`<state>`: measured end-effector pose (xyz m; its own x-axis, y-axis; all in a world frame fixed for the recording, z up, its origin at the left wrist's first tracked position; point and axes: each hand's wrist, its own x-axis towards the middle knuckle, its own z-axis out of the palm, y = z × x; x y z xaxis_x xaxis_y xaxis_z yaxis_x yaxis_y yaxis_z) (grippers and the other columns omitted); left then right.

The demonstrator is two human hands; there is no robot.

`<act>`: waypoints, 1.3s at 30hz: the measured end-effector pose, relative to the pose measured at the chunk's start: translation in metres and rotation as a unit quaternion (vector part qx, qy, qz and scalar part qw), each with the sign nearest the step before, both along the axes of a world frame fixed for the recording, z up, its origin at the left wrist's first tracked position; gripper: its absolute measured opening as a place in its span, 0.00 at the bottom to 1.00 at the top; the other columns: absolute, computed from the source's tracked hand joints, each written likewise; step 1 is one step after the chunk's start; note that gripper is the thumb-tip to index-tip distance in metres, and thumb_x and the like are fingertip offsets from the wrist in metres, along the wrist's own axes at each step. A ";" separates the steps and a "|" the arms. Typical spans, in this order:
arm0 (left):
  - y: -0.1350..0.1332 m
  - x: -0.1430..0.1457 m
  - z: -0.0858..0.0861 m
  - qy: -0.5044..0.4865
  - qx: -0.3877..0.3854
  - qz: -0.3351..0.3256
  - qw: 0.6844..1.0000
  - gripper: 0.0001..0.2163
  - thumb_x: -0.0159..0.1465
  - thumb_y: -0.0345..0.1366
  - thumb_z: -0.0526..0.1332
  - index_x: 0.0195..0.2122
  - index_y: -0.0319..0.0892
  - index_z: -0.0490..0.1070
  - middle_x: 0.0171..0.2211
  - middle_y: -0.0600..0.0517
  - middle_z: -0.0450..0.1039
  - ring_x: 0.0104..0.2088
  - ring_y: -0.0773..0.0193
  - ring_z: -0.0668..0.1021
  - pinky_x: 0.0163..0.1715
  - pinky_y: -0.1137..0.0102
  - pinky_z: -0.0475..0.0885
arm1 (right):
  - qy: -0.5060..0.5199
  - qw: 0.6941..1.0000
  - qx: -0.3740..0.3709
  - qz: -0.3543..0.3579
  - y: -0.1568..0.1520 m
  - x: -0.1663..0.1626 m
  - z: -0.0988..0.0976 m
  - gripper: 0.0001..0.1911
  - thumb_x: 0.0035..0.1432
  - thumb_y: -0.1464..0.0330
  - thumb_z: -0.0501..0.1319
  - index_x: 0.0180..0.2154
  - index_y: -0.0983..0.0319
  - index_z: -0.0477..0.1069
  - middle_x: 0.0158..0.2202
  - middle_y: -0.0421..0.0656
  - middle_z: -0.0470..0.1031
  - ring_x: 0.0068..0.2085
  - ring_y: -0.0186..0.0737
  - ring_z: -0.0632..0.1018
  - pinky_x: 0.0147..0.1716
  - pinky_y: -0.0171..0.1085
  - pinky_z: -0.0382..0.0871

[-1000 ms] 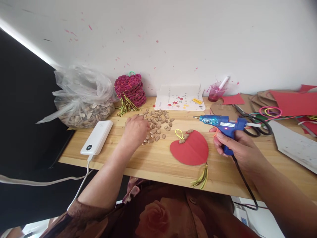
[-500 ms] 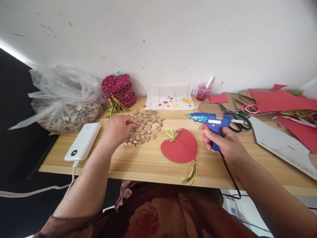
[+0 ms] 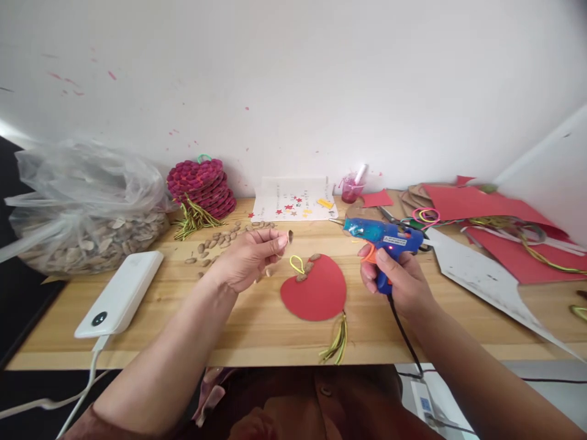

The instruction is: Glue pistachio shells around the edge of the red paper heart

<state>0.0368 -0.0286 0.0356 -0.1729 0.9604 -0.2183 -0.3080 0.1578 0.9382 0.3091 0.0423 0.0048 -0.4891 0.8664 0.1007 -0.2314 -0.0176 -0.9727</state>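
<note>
Between the thumb and fingertips of my left hand (image 3: 250, 255), a small brown nut shell (image 3: 290, 237) is pinched above the table. Loose shells (image 3: 215, 241) lie behind and beside that hand, which partly covers them. My right hand (image 3: 398, 275) grips a blue glue gun (image 3: 371, 231), a finger by its orange trigger and its nozzle pointing left. A red light shows on the gun. Between the hands lies a red heart-shaped card (image 3: 316, 293) with a few shells along its upper left edge, a yellow loop (image 3: 296, 264) and a green-yellow tassel (image 3: 337, 342).
At left stand a plastic bag of shells (image 3: 105, 238) and a white power bank (image 3: 121, 293) with a cable. Behind are stacked purple hearts (image 3: 202, 183), a paper with stars (image 3: 293, 205) and a pink cup (image 3: 352, 190). Red card (image 3: 486, 201) and a white board (image 3: 477, 275) lie right.
My left hand has lifted from the shell pile and moved right with a shell in its fingertips. The right hand still holds the glue gun. The camera view has shifted.
</note>
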 end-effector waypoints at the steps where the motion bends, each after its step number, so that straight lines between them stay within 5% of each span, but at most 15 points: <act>1: 0.005 0.004 0.001 -0.021 -0.007 -0.005 1.000 0.20 0.41 0.43 0.83 0.27 0.38 0.78 0.24 0.54 0.71 0.27 0.71 0.71 0.27 0.77 0.66 | 0.013 1.000 0.004 0.003 -0.001 0.001 0.000 0.17 0.63 0.52 0.66 0.39 0.59 0.78 0.23 0.37 0.70 0.20 0.30 0.71 0.18 0.31 0.60; 9: 0.032 0.027 -0.007 -0.081 -0.008 -0.088 0.993 0.18 0.45 0.40 0.82 0.27 0.36 0.76 0.24 0.53 0.71 0.26 0.72 0.70 0.26 0.78 0.66 | 0.029 0.998 0.058 0.002 -0.009 0.002 0.000 0.14 0.66 0.55 0.64 0.39 0.60 0.76 0.25 0.38 0.72 0.21 0.30 0.71 0.21 0.32 0.63; 20: 0.029 0.021 -0.024 -0.104 -0.024 -0.106 0.989 0.16 0.48 0.38 0.81 0.30 0.36 0.78 0.24 0.53 0.73 0.24 0.73 0.71 0.27 0.78 0.67 | -0.109 0.966 0.233 0.017 -0.012 0.007 -0.008 0.07 0.69 0.65 0.61 0.41 0.58 0.77 0.35 0.42 0.78 0.22 0.30 0.72 0.22 0.34 0.70; 31: 0.030 0.019 -0.024 -0.087 -0.020 -0.115 0.989 0.16 0.49 0.39 0.80 0.30 0.36 0.78 0.24 0.53 0.72 0.24 0.73 0.71 0.27 0.78 0.67 | -0.165 0.952 0.256 0.003 -0.012 0.008 -0.012 0.08 0.70 0.66 0.59 0.39 0.60 0.75 0.35 0.43 0.78 0.22 0.31 0.71 0.22 0.35 0.68; 39: 0.030 0.019 -0.024 -0.085 -0.004 -0.129 0.988 0.15 0.51 0.38 0.80 0.29 0.36 0.78 0.24 0.53 0.72 0.25 0.73 0.70 0.28 0.78 0.66 | -0.193 0.948 0.252 -0.010 -0.013 0.007 -0.007 0.12 0.69 0.62 0.59 0.35 0.60 0.76 0.24 0.40 0.71 0.22 0.35 0.70 0.21 0.36 0.66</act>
<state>0.0560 0.0011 0.0117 0.1179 0.9658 -0.2309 -0.4100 0.2591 0.8745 0.3163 0.0291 -0.0019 -0.5569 0.7659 0.3213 0.1482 0.4722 -0.8689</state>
